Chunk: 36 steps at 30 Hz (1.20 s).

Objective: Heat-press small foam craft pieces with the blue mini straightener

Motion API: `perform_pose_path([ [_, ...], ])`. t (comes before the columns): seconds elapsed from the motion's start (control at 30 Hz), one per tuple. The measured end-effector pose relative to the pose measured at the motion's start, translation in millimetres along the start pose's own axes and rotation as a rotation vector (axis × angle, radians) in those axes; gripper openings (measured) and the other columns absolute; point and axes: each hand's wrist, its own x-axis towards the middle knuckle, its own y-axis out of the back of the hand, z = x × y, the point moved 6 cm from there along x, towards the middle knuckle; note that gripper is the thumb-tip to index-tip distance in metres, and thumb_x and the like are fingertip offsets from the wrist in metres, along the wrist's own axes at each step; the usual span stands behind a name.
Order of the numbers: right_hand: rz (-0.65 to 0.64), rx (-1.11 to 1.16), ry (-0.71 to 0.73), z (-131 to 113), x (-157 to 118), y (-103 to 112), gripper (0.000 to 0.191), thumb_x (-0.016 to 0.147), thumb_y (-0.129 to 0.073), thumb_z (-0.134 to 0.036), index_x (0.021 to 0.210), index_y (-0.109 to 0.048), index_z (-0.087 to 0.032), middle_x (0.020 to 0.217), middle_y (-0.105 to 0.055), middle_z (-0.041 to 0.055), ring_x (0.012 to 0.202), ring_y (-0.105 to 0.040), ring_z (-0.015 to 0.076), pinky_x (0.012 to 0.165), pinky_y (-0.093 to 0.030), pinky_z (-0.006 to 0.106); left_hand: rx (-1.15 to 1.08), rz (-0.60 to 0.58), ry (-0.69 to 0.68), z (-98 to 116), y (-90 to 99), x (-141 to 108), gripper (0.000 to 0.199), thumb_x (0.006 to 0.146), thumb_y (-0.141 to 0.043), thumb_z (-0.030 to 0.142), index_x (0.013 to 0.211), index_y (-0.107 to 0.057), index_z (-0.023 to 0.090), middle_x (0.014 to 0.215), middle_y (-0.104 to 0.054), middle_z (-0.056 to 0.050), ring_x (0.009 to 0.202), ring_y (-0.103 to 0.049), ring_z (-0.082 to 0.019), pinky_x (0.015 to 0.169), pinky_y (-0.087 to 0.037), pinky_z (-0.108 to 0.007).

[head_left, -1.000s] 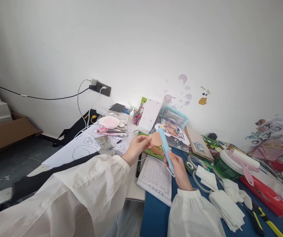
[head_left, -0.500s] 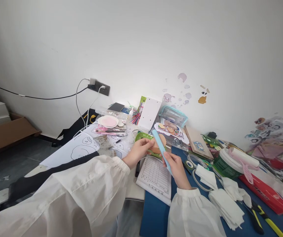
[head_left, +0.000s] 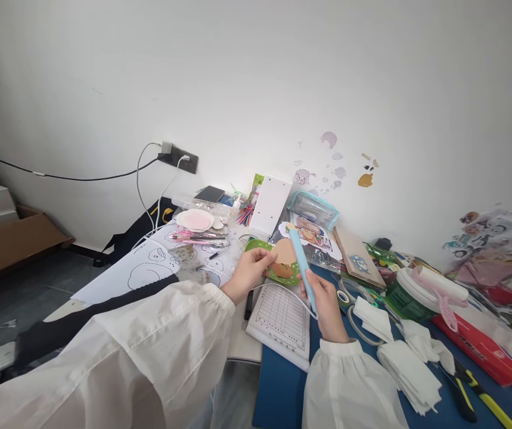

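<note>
My left hand (head_left: 249, 273) pinches the edge of a tan, rounded cutout (head_left: 285, 251) between thumb and fingers. In my right hand (head_left: 325, 301) is a light-blue pen-shaped tool (head_left: 299, 253), its tip pointing up and away from me. A white cord (head_left: 278, 284) runs near the tool's lower end. The tool stands just to the right of the cutout; whether they touch I cannot tell. Behind and below the cutout is a green sheet (head_left: 256, 245) with a brownish-orange shape (head_left: 283, 270) on it. A printed form (head_left: 280, 319) lies under both hands.
Line drawings (head_left: 148, 271) and pens (head_left: 199, 237) lie to the left. A white panel (head_left: 270, 205) and a clear pouch (head_left: 313, 210) stand by the wall. Folded white cloths (head_left: 410, 375), a green tub (head_left: 410, 298), a red box (head_left: 479, 351) and yellow-black pliers (head_left: 459, 393) crowd the right.
My right hand has drawn the blue tool to the right, off the front of the cutout. More of the tan cutout and the green sheet shows. My left hand has barely moved.
</note>
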Motion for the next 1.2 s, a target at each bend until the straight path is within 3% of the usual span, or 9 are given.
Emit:
perform_pose_path([
  [0.27,0.143,0.369,0.015,-6.5,12.3,31.2,0.047,0.067,-0.062,-0.064,0.071,-0.063,-0.017,0.052,-0.048,-0.0053,0.043,-0.039,0.0056,0.040,-0.035,0.018,-0.010,0.108,0.006,1.9,23.5,12.2,0.039,0.056,-0.075,0.048,0.066,-0.060,0.014,0.063,-0.060,0.000,0.057,-0.055,-0.010,0.051,-0.042,-0.020],
  [0.47,0.167,0.595,0.014,-7.2,12.8,32.2,0.042,0.069,-0.065,-0.057,0.073,-0.064,-0.015,0.053,-0.050,-0.0040,0.040,-0.038,0.0045,0.035,-0.033,0.016,0.160,0.144,-0.046,15.2,23.8,20.0,0.034,0.066,-0.072,0.044,0.075,-0.060,0.014,0.067,-0.060,0.002,0.057,-0.056,-0.008,0.054,-0.044,-0.019],
  [0.57,0.172,0.660,0.016,-7.6,13.2,30.9,0.039,0.072,-0.065,-0.054,0.074,-0.064,-0.015,0.055,-0.052,-0.0035,0.040,-0.040,0.0041,0.035,-0.034,0.015,0.282,0.131,-0.037,19.5,9.6,37.2,0.024,0.078,-0.066,0.036,0.081,-0.059,0.012,0.070,-0.060,0.001,0.060,-0.057,-0.009,0.058,-0.047,-0.022],
  [0.67,0.172,0.716,0.016,-8.4,13.9,33.0,0.040,0.072,-0.063,-0.056,0.074,-0.064,-0.016,0.053,-0.052,-0.0042,0.038,-0.040,0.0038,0.034,-0.033,0.015,0.438,0.086,-0.004,21.3,-16.5,63.9,0.021,0.087,-0.057,0.031,0.095,-0.059,0.012,0.088,-0.063,-0.003,0.073,-0.060,-0.012,0.066,-0.052,-0.029],
  [0.77,0.178,0.769,0.008,-7.5,15.9,36.7,0.041,0.072,-0.063,-0.057,0.074,-0.064,-0.016,0.052,-0.052,-0.0042,0.038,-0.040,0.0041,0.034,-0.032,0.016,0.593,0.064,0.008,19.4,-46.7,93.6,0.026,0.089,-0.054,0.032,0.108,-0.057,0.015,0.105,-0.061,-0.007,0.087,-0.061,-0.016,0.075,-0.053,-0.036],
  [0.9,0.177,0.822,-0.013,-5.2,19.3,38.6,0.044,0.073,-0.060,-0.058,0.073,-0.064,-0.015,0.051,-0.051,-0.0037,0.036,-0.038,0.0043,0.032,-0.030,0.017,0.769,0.074,-0.005,9.3,-78.4,127.4,0.032,0.088,-0.054,0.032,0.115,-0.054,0.015,0.113,-0.058,-0.008,0.095,-0.059,-0.019,0.080,-0.052,-0.040],
  [1.03,0.182,0.858,-0.017,-4.7,20.7,38.2,0.041,0.074,-0.060,-0.057,0.077,-0.064,-0.017,0.057,-0.056,-0.0018,0.039,-0.041,0.0047,0.032,-0.030,0.017,0.899,0.083,-0.035,-0.5,-94.0,147.8,0.032,0.088,-0.054,0.033,0.115,-0.054,0.015,0.115,-0.057,-0.008,0.097,-0.059,-0.020,0.082,-0.051,-0.041],
  [1.2,0.195,0.889,-0.017,-5.4,21.8,38.7,0.039,0.074,-0.060,-0.056,0.082,-0.063,-0.019,0.065,-0.060,0.0001,0.043,-0.045,0.0066,0.031,-0.029,0.017,1.007,0.096,-0.075,-6.3,-99.7,155.9,0.032,0.088,-0.054,0.033,0.114,-0.055,0.015,0.114,-0.058,-0.008,0.097,-0.059,-0.020,0.082,-0.051,-0.041],
])
